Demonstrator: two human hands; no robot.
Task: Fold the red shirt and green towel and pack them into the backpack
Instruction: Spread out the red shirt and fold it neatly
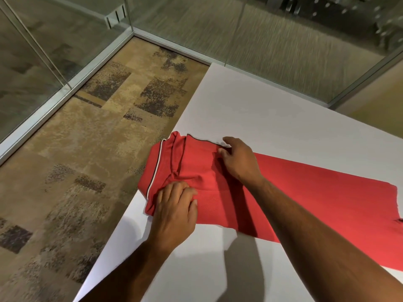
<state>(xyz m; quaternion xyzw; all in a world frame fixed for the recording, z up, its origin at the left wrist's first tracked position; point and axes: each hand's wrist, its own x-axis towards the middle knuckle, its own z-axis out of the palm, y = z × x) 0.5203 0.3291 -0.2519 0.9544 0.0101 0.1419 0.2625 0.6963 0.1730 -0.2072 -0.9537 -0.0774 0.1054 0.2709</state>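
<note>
Here both hands pinch the red shirt (283,188) on the white table (261,110), left hand (174,210) seemingly loosely, right hand (237,160) firmly.

Both forearms bare, no sleeves; left hand (174,211) & right hand (238,159) ungloved.

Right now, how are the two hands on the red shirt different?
The left hand lies at the near edge of the red shirt, by the collar, while the right hand is at the far edge. The left hand's fingers bunch the cloth under them; the right hand pinches a folded edge between thumb and fingers. The left hand sits close to the white table corner, the right hand further in. Both touch the shirt.
</note>
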